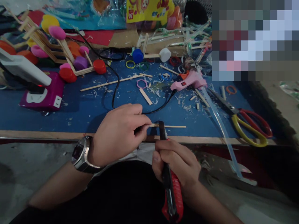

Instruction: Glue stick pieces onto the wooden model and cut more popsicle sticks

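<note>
My left hand [121, 130], with a watch [81, 154] on its wrist, pinches a thin wooden stick [175, 126] at the table's front edge. The stick points right, and its left part is hidden by my fingers. Wrapped in my right hand [178, 160] is a red and black utility knife [174, 193], its handle toward my body. The knife's dark blade end lies across the stick, just right of my left fingertips. How deep the edge sits in the wood cannot be seen.
A pink glue gun [190, 81] with a long clear glue stick [218, 119] lies beyond my hands. Open scissors [243, 119] rest right. At left are a purple power socket [53, 88] and bottle-cap stick models [79, 62]. A black cord [116, 77], rubber bands and glue scraps are spread about.
</note>
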`<state>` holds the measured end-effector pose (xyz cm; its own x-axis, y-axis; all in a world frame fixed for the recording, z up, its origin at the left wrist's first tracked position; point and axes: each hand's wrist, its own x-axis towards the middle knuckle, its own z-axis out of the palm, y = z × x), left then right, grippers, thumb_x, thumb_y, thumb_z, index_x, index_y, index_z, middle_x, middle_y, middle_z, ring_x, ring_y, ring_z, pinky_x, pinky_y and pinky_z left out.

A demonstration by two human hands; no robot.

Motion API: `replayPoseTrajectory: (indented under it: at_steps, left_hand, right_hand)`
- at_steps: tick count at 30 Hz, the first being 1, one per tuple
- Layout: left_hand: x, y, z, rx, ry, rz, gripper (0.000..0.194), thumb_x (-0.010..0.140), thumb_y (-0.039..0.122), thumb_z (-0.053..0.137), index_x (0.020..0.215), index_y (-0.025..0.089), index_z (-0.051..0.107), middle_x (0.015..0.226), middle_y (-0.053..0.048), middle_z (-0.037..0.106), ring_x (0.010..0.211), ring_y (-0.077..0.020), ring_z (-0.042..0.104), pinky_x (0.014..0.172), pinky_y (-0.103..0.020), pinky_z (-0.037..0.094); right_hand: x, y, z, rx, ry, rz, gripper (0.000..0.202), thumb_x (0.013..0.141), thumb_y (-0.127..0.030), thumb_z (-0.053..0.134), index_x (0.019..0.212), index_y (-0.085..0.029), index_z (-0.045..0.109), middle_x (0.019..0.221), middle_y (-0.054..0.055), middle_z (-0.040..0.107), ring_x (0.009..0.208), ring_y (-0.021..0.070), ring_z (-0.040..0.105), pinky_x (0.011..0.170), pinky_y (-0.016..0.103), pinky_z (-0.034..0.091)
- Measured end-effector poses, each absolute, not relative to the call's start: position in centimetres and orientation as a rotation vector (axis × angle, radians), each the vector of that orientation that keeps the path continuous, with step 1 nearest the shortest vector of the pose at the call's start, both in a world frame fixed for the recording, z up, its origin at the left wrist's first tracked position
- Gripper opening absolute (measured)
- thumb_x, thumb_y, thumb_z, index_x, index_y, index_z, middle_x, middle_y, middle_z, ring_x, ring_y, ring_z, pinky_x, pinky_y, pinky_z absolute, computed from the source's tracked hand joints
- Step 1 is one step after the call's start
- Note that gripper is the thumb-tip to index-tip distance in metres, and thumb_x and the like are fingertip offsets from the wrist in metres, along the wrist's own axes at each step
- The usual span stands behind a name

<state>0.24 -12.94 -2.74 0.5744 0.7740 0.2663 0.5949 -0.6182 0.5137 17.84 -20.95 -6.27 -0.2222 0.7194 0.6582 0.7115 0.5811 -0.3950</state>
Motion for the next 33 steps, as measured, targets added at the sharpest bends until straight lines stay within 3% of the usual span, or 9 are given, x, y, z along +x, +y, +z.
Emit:
replayPoseTrajectory:
  at_steps: [16,28,33]
  left_hand:
    - [0.3,-13.11,-3.0,2.418,1.15,0.701,0.017,0.093,0.018,0.062,0.086,0.018,0.079,0.077,-0.001,0.057,0.074,-0.0146,0.055,0.062,-0.029,0.038]
    - [-0.13,-13.41,-2.84,2.426,1.081,0.772,0.019,0.091,0.015,0.06,0.102,0.016,0.074,0.099,-0.006,0.066,0.09,-0.0178,0.062,0.077,-0.031,0.049]
    - [-0.1,-13.52,-3.04,2.53,1.051,0.768,0.017,0.091,0.016,0.058,0.095,0.016,0.074,0.096,-0.008,0.066,0.086,-0.0205,0.058,0.077,-0.036,0.049]
  right_hand:
    - [18.19,-21.1,-6.08,-1.127,-1.984,0.065,0.022,0.085,-0.002,0.061,0.074,-0.02,0.054,0.076,0.001,0.068,0.067,0.012,0.064,0.067,0.025,0.056]
    - [18.43,-20.94,-5.99,-1.119,-1.984,0.102,0.022,0.084,-0.003,0.062,0.074,-0.021,0.052,0.076,0.0,0.067,0.065,0.0128,0.062,0.062,0.027,0.054]
    - [18.61,-21.02,-5.78,-1.154,-2.006,0.102,0.021,0.085,-0.004,0.062,0.075,-0.021,0.054,0.078,0.0,0.068,0.068,0.013,0.064,0.064,0.027,0.053]
